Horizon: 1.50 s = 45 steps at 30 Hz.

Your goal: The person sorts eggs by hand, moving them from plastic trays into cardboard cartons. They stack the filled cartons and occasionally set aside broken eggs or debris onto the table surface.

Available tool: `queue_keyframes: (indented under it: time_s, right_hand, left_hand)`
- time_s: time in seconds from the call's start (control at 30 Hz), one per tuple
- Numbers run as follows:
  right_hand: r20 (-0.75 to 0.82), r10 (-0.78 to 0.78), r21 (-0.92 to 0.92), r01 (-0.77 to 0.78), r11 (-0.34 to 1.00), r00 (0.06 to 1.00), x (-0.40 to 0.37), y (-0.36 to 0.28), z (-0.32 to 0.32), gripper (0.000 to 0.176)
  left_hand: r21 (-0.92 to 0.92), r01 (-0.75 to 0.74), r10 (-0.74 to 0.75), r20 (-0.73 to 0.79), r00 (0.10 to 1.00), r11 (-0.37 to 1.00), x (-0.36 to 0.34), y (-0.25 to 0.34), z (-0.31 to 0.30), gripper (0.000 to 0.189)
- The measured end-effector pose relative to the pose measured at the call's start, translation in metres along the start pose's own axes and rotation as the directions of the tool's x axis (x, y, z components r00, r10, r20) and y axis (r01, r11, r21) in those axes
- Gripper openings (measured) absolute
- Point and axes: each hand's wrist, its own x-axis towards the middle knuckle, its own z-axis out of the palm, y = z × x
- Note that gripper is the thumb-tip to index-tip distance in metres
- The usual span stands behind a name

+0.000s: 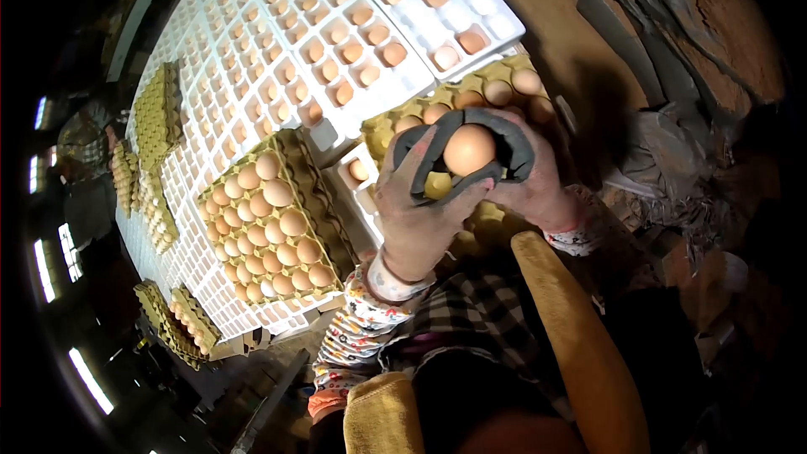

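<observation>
A brown egg (469,150) sits in the middle, framed by both of my hands. Dark grey coverings wrap the fingers. My left hand (420,210) curves round the egg's left side, and my right hand (534,176) curves round its right side, fingers bent. Behind the hands lies a yellow pulp tray (380,128) with several eggs along its far row. Left of my left hand, a full tray of brown eggs (261,227) rests on stacked pulp trays (313,193). A single egg (358,170) lies in a white cell between that stack and my left hand.
White foam trays (290,50) with many eggs spread across the surface ahead. Empty pulp trays (157,109) are stacked at the far left. A person (84,139) is dimly visible beyond the left edge. Grey cloth or plastic (664,147) lies at right beside brown board.
</observation>
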Motion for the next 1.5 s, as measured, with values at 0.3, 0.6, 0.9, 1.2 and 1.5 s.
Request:
queue_keyframes:
  time_s: [0.3, 0.6, 0.9, 1.2, 1.5]
  right_hand:
    - [-0.112, 0.036, -0.672, -0.103, 0.734, 0.993, -0.062, 0.011, -0.079, 0.053]
    - [0.051, 0.042, -0.903, 0.028, 0.428, 0.998, -0.010, 0.040, -0.142, 0.059]
    - [0.070, -0.004, -0.613, 0.046, 0.789, 0.998, -0.003, -0.009, -0.094, 0.053]
    - [0.169, -0.008, -0.501, 0.092, 0.860, 0.986, 0.003, -0.030, -0.065, 0.054]
    - [-0.357, 0.025, -0.373, -0.167, 0.913, 0.934, 0.000, 0.016, -0.113, 0.026]
  left_hand:
    - [-0.311, 0.701, -0.600, 0.366, 0.712, 0.642, -0.113, -0.036, 0.003, 0.045]
    - [-0.398, 0.780, -0.631, 0.458, 0.626, 0.483, -0.081, -0.033, 0.023, 0.054]
    - [-0.348, 0.577, -0.489, 0.313, 0.814, 0.739, -0.046, -0.020, 0.027, 0.057]
    - [-0.322, 0.353, -0.320, 0.154, 0.935, 0.879, -0.030, -0.002, 0.020, 0.061]
    - [-0.127, 0.110, -0.117, -0.051, 0.992, 0.986, 0.076, -0.093, 0.031, 0.053]
